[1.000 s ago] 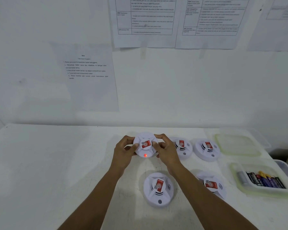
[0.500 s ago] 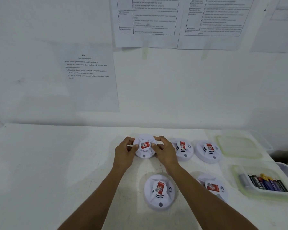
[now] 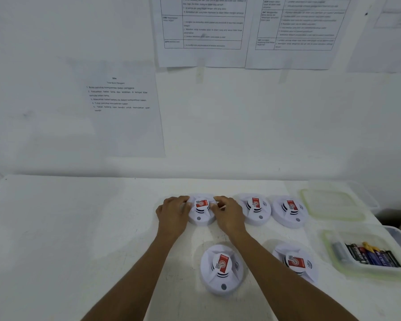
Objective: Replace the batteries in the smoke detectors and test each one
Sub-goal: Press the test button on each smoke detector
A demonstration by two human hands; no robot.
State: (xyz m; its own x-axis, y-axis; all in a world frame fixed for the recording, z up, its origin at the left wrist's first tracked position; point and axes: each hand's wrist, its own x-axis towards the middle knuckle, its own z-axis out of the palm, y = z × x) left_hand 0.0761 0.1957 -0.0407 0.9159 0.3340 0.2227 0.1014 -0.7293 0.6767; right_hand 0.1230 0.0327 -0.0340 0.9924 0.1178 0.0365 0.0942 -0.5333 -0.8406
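White wall is seen behind a white table [image 3: 56, 239], and printed sheets are taped to it: a list sheet [image 3: 120, 107] at 11 o'clock of the view and grid sheets [image 3: 202, 31] at 12 to 1 o'clock, their text too small to be read. Five round white detectors, each with a red label on its dome, are laid out on the table in two rows.

Three are set in the far row. The leftmost, the held detector [image 3: 200, 217], is gripped from both sides. The left hand [image 3: 173, 213] is placed at its 9 o'clock and the right hand [image 3: 229, 215] at its 3 o'clock, with the fingers of each curled over the rim toward the dome. Whether it rests on the table or is raised just off it cannot be told. A grey button is shown at its 6 o'clock.

Just beyond the right hand, at 3 o'clock, the second detector [image 3: 256, 208] is placed, and the third detector [image 3: 289, 210] lies just beside that. In the near row, the front detector [image 3: 221, 268] lies at 6 o'clock of the held one, between the forearms. The fifth detector [image 3: 296, 262] lies at 4 o'clock, partly hidden by the right forearm.

At 3 o'clock of the table a clear lid [image 3: 331, 205] is laid flat, and at 4 o'clock a clear tub [image 3: 366, 272] is seen with batteries [image 3: 370, 253] lying in it side by side
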